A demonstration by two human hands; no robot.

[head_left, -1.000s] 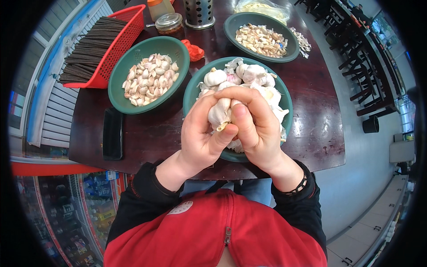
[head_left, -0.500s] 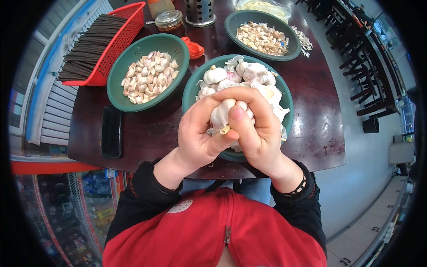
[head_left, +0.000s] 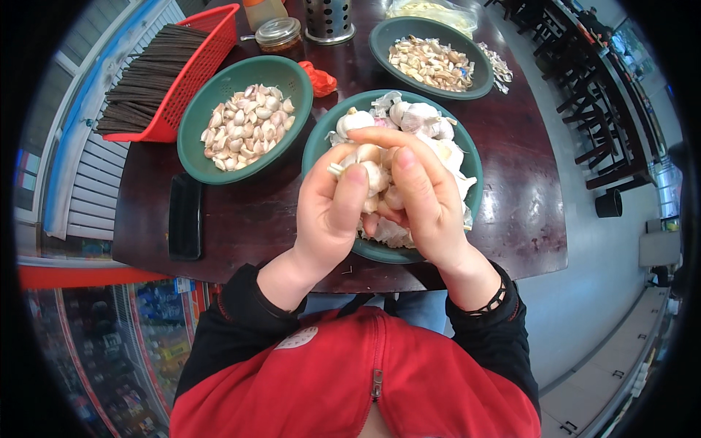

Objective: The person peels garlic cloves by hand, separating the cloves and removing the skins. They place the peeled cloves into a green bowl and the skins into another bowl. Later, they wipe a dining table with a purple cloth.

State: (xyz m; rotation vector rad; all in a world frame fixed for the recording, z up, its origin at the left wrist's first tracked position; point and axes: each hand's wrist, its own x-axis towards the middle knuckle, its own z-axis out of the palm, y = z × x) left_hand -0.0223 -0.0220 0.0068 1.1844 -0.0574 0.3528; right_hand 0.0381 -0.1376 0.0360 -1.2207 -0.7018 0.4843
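Both my hands are closed round one garlic bulb [head_left: 371, 175], held above the green bowl of whole bulbs [head_left: 473, 157]. My left hand [head_left: 326, 212] pinches the bulb with its thumb beside the pale stem, which points left. My right hand [head_left: 431, 201] grips the other side, its thumb over the cloves. The bulb looks partly split, with separate cloves showing between my fingers. Whole bulbs [head_left: 420, 117] and papery skins fill the bowl below, partly hidden by my hands. To the left, a green colander [head_left: 191, 139] holds loose garlic cloves [head_left: 244, 128].
A dark green bowl [head_left: 380, 47] of garlic pieces stands far right, with skins [head_left: 496, 69] beside it. A red basket [head_left: 171, 109] of dark sticks, a glass jar [head_left: 279, 33], a metal holder [head_left: 328, 22], red plastic [head_left: 318, 79] and a black phone-like slab [head_left: 185, 217] share the table.
The bulb has turned, its stem swinging from pointing down toward me to pointing left. It has come partly apart, and my thumbs have moved further apart.
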